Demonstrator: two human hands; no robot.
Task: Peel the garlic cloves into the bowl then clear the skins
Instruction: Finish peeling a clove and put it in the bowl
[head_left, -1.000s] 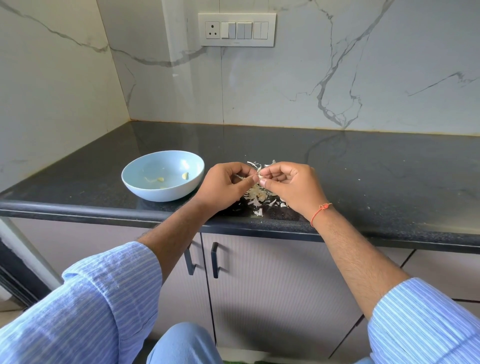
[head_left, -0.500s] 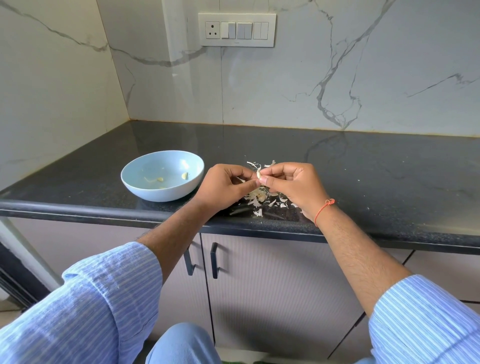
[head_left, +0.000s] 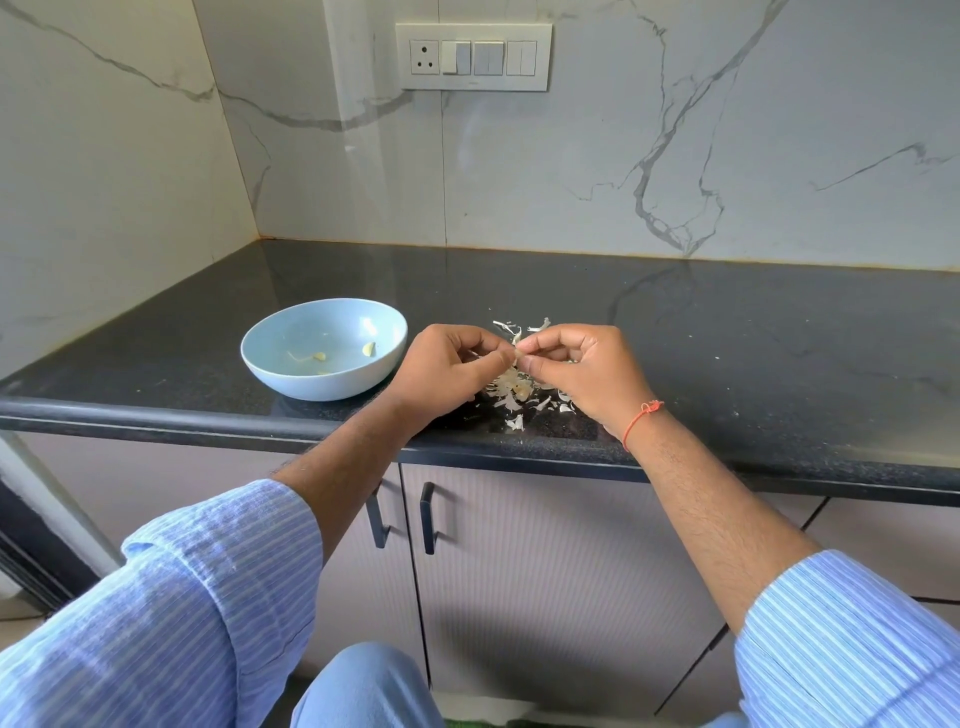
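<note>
A garlic clove (head_left: 517, 353) is pinched between left hand (head_left: 448, 375) and right hand (head_left: 587, 375) above the skins (head_left: 511, 392), bowl (head_left: 291, 340) at 9 o'clock.

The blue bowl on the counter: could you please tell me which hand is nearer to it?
Left. The left hand sits just beside the blue bowl's right rim; the right hand is beyond it, farther right over the garlic skins.
</note>
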